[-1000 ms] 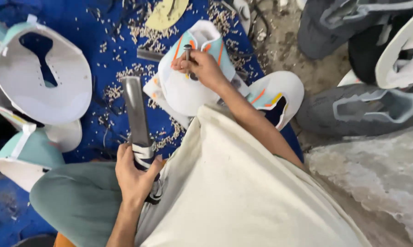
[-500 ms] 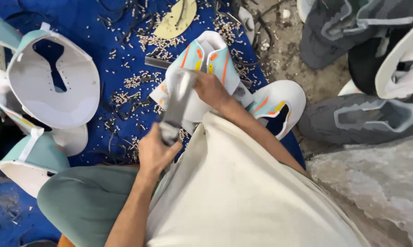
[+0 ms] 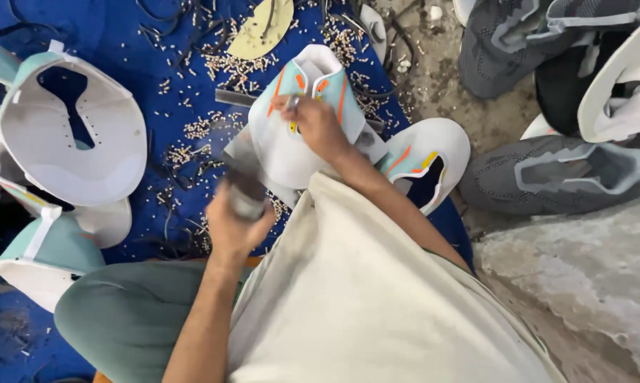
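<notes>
My right hand [image 3: 320, 126] pins a white-and-teal shoe upper [image 3: 299, 120] on the blue mat [image 3: 157, 64] at twelve o'clock, fingers pinched on its orange-striped top; my left hand [image 3: 235, 227] grips a blurred metal tool [image 3: 240, 181] at the upper's seven o'clock; pale offcuts [image 3: 213, 67] litter the mat; grey shoe uppers [image 3: 554, 177] lie at three o'clock.

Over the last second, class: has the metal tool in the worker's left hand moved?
Yes. The left hand has swung the metal tool rightward, toward the white and teal shoe upper pinned by the right hand. It is motion-blurred.
</notes>
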